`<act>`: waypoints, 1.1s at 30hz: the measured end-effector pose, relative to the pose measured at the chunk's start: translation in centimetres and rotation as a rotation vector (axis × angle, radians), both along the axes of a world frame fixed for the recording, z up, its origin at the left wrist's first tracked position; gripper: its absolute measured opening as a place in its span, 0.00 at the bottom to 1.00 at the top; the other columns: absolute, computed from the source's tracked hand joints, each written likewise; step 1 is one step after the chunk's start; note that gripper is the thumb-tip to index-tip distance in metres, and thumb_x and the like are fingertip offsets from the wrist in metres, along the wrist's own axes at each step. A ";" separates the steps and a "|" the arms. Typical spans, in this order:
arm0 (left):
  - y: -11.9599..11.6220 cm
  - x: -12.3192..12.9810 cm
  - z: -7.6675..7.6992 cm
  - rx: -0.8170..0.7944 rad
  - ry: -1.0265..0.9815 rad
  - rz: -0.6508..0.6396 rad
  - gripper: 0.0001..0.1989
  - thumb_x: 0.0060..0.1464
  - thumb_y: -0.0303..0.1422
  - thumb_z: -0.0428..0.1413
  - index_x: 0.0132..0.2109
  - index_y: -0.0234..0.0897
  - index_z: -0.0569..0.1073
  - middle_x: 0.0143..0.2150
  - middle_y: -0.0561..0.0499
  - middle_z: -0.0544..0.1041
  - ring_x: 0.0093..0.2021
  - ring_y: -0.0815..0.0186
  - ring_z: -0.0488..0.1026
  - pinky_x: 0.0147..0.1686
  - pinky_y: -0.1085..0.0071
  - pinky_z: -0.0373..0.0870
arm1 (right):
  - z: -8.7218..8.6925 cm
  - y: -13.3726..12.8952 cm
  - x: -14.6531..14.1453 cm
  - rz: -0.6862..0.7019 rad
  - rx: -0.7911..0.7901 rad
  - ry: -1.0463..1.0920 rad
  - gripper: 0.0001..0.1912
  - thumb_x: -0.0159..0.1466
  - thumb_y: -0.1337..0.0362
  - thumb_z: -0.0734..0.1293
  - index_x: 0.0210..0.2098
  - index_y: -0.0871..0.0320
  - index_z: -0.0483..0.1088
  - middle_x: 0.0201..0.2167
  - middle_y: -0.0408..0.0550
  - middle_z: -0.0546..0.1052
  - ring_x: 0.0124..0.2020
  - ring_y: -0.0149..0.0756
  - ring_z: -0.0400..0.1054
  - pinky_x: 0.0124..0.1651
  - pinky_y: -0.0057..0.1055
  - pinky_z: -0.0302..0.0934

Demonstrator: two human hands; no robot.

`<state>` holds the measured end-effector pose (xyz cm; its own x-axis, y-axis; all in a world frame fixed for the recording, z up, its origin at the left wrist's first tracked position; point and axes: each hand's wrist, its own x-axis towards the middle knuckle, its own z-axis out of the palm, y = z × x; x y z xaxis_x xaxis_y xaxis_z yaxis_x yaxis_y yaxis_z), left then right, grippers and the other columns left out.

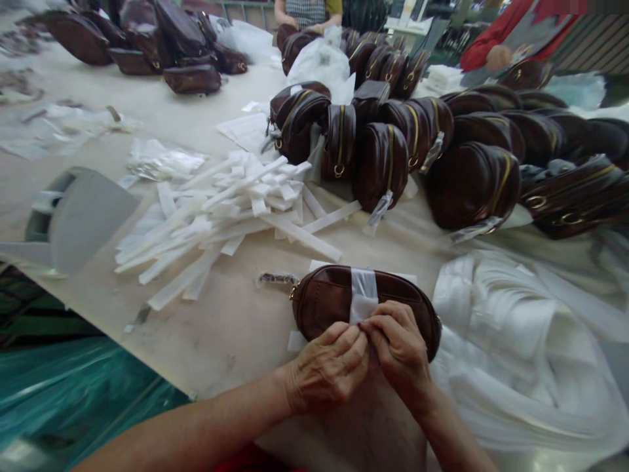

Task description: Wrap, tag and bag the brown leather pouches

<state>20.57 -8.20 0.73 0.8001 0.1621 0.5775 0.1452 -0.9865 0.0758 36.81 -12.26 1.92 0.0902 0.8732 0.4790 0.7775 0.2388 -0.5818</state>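
Observation:
A small brown leather bag [322,298] lies on the table in front of me, with a white strip [363,286] wrapped around its middle. My left hand [334,364] and my right hand [398,344] meet at the bag's near edge. Both pinch the lower end of the strip, fingertips nearly touching; the exact bit between them is hidden. The right hand's fingers rest against the bag. A plastic-wrapped zipper pull [278,279] sticks out from the bag's left end. White sheet edges show from under the bag.
Loose white strips [236,216] are heaped to the left, near a grey tape dispenser [86,210]. White plastic sleeves [521,367] lie at right. Several brown bags [474,183] stand behind, more [191,78] at far left. Two people [515,39] work across the table.

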 end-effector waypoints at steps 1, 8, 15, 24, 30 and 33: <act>0.0 -0.1 -0.1 0.011 0.002 0.001 0.12 0.58 0.22 0.46 0.45 0.23 0.71 0.48 0.37 0.72 0.54 0.56 0.67 0.54 0.60 0.65 | 0.0 0.0 0.0 -0.009 -0.002 0.008 0.08 0.62 0.73 0.63 0.27 0.58 0.69 0.30 0.47 0.69 0.37 0.36 0.63 0.39 0.32 0.63; -0.1 -0.3 -0.3 0.106 0.025 0.018 0.14 0.60 0.22 0.44 0.48 0.22 0.71 0.51 0.35 0.71 0.55 0.54 0.66 0.50 0.60 0.66 | -0.4 0.2 -0.2 -0.109 -0.042 0.068 0.08 0.61 0.69 0.65 0.25 0.57 0.67 0.32 0.47 0.69 0.35 0.35 0.65 0.38 0.31 0.64; 0.0 -0.2 -0.4 0.122 0.020 0.028 0.14 0.60 0.23 0.44 0.49 0.23 0.70 0.51 0.36 0.71 0.53 0.54 0.68 0.49 0.59 0.63 | 2.4 -2.3 0.6 -0.218 0.119 0.037 0.06 0.61 0.71 0.64 0.39 0.59 0.67 0.39 0.51 0.71 0.41 0.36 0.68 0.42 0.32 0.65; 0.1 0.4 -0.7 0.024 -0.107 0.011 0.16 0.58 0.21 0.48 0.53 0.30 0.68 0.49 0.39 0.74 0.48 0.55 0.72 0.51 0.60 0.61 | 5.4 -19.2 15.4 -1.206 0.063 0.079 0.15 0.53 0.51 0.67 0.25 0.58 0.72 0.32 0.54 0.75 0.41 0.47 0.65 0.48 0.48 0.57; 0.0 0.8 0.0 0.042 -0.158 0.000 0.15 0.59 0.21 0.48 0.53 0.31 0.68 0.47 0.39 0.75 0.44 0.55 0.74 0.49 0.60 0.61 | 4.4 -21.4 17.1 -1.153 -0.128 0.444 0.17 0.51 0.50 0.66 0.22 0.58 0.75 0.25 0.51 0.77 0.27 0.41 0.69 0.29 0.37 0.62; 0.0 0.9 0.1 0.060 -0.176 -0.001 0.14 0.59 0.22 0.50 0.52 0.31 0.69 0.46 0.39 0.75 0.43 0.56 0.74 0.47 0.60 0.61 | 4.5 -20.6 16.4 -1.119 -0.145 0.589 0.16 0.48 0.52 0.68 0.23 0.60 0.75 0.25 0.50 0.77 0.26 0.40 0.69 0.25 0.33 0.61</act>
<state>21.49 -8.16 0.88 0.6858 0.1219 0.7175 0.1337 -0.9902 0.0405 53.21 -32.90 6.39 0.9744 0.2237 0.0230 0.1290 -0.4723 -0.8719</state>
